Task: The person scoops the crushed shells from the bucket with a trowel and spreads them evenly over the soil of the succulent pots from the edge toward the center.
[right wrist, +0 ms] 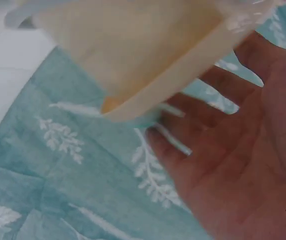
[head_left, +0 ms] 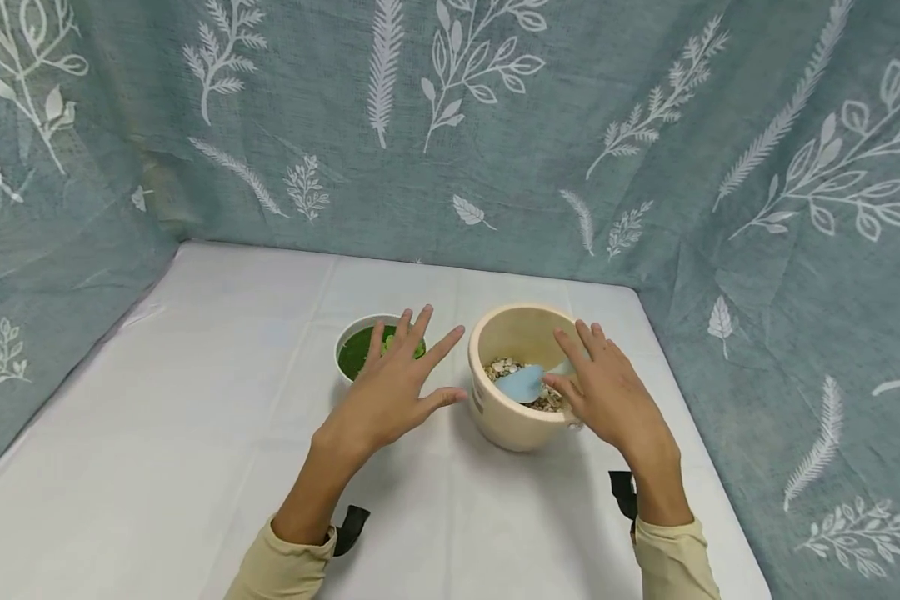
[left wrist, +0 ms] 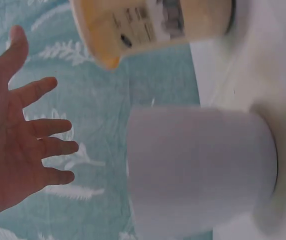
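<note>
Fingers spread wide, my left hand [head_left: 390, 392] is held in the air over the near side of a white round pot [head_left: 338, 343]. Dark green [head_left: 354, 350] fills the pot's inside, with a lighter green patch partly hidden by the fingers. In the left wrist view that hand [left wrist: 18, 135] is apart from the pot [left wrist: 198, 170] and holds nothing. My right hand [head_left: 618, 392] hovers at the right rim of a cream bucket [head_left: 510, 425], fingers extended; whether it touches the rim, I cannot tell. A light blue scoop [head_left: 521, 383] lies on pebble-like bits [head_left: 504, 367] in the bucket.
Both containers stand close together on a white-covered table [head_left: 232, 400], the bucket to the right of the pot. A blue-green leaf-patterned cloth [head_left: 307, 125] hangs behind the table and along its sides. Dark straps [head_left: 352, 529] show at both wrists.
</note>
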Demonstrator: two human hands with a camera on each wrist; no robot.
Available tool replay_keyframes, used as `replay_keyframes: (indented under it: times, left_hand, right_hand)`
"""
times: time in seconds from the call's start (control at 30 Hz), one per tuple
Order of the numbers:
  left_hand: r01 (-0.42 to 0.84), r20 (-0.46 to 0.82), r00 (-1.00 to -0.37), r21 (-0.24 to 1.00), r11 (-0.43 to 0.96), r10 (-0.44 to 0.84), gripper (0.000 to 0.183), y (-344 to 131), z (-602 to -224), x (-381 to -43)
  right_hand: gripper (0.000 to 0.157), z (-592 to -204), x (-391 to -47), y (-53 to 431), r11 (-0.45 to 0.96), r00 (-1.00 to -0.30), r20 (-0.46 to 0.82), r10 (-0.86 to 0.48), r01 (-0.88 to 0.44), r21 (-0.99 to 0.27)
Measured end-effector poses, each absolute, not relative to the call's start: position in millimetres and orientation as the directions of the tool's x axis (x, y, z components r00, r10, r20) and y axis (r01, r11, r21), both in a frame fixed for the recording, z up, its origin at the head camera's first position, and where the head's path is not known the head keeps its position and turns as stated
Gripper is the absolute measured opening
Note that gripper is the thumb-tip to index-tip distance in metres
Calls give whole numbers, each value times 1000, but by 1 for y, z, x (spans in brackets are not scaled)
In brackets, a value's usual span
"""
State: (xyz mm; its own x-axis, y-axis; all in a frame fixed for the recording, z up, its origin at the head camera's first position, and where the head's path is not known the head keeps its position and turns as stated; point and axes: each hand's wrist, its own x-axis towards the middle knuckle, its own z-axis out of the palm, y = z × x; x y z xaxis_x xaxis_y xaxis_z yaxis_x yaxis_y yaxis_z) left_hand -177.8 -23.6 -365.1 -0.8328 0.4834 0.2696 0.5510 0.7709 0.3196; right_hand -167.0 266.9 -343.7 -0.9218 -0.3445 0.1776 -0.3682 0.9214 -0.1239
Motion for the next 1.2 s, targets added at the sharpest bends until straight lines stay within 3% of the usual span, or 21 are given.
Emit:
replay_keyframes:
  times: [0.23, 0.4, 0.53, 0.83, 1.0, 1.2]
  left_hand:
    - [641, 325, -765, 312, 701, 556, 73, 13, -383, -189]
    - [674, 317, -738, 359, 645, 595, 74, 30, -392, -188]
    - [658, 299, -752, 392, 643, 587, 75, 34, -395, -188]
    - [639, 310, -767, 440, 630, 561, 75, 35, -400, -191]
    - [644, 332, -763, 450, 618, 554, 75, 36, -402, -193]
    - [647, 336, -760, 463, 605, 556, 76, 36, -402, -193]
  right_hand:
    - [45, -346, -200, 273, 853, -842, 136, -521, -519, 55]
    - [26, -349, -213, 268, 826, -839, -7, -544, -537, 174]
    - [19, -350, -219, 267, 802, -836, -21, -548, -532, 269]
    - [22, -324, -223, 267, 699, -750, 177, -637, -466, 541]
    - [36, -320, -225, 266, 606, -689, 175, -704, -452, 654]
    - [41, -335, -226, 264, 550, -685, 119, -718, -455, 700]
